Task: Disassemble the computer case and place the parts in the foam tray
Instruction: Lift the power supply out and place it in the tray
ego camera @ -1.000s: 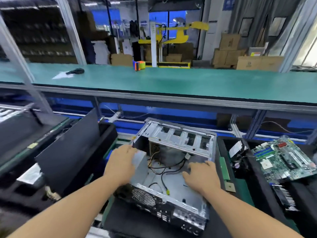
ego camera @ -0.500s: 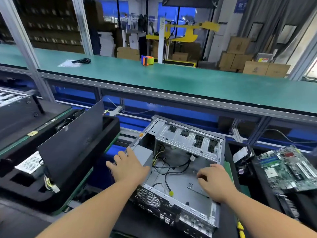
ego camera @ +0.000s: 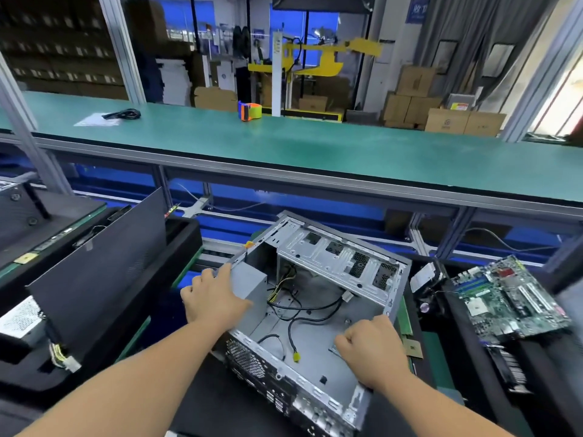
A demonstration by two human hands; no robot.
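Bare grey steel shows all through the computer case (ego camera: 315, 310), which lies open side up just in front of the person, between a black foam tray (ego camera: 176, 244) on the left that holds a dark side panel (ego camera: 101, 263) and another tray on the right where the motherboard (ego camera: 508, 298) rests. Its long axis runs from the ported rear panel nearest the camera, away and to the right toward the drive cage, so the rear faces the person and slightly left. The left hand (ego camera: 214, 298) lies flat with fingers spread over the grey power supply (ego camera: 252, 288) in the far-left corner; the right hand (ego camera: 369, 348) is curled into a loose fist on the case floor by the right wall, and I cannot tell whether it pinches anything. The step looks like freeing the power supply: it would go best by bracing the case with the right hand, checking that the loose black cables (ego camera: 299, 313) are clear, then sliding the unit inward before lifting, so the wires do not snag on the cage
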